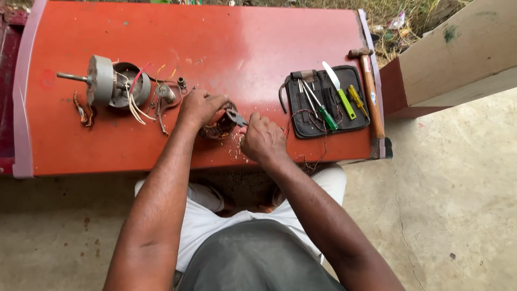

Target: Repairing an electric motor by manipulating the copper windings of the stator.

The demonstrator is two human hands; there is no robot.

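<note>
While my left hand [200, 108] clamps the round copper-wound motor coil [218, 127] near the front edge of the red tabletop [242, 48], my right hand [262, 139] grips grey metal pliers [235, 117] biting into it (black tool pouch [327, 102] near the right edge, grey motor housing [110, 82] toward the left).

Table: your flat wooden tabletop [242, 43] is red-orange with a pale lilac edge.
Pouch: your open fabric tool pouch [301, 116] is black.
Screwdrivers: one plastic handle [327, 118] is dark green, another [347, 104] lime, the third [357, 100] yellow.
Hammer: its long wooden handle [372, 102] is brown.
Motor: your round metal motor housing [100, 79] is grey.
</note>
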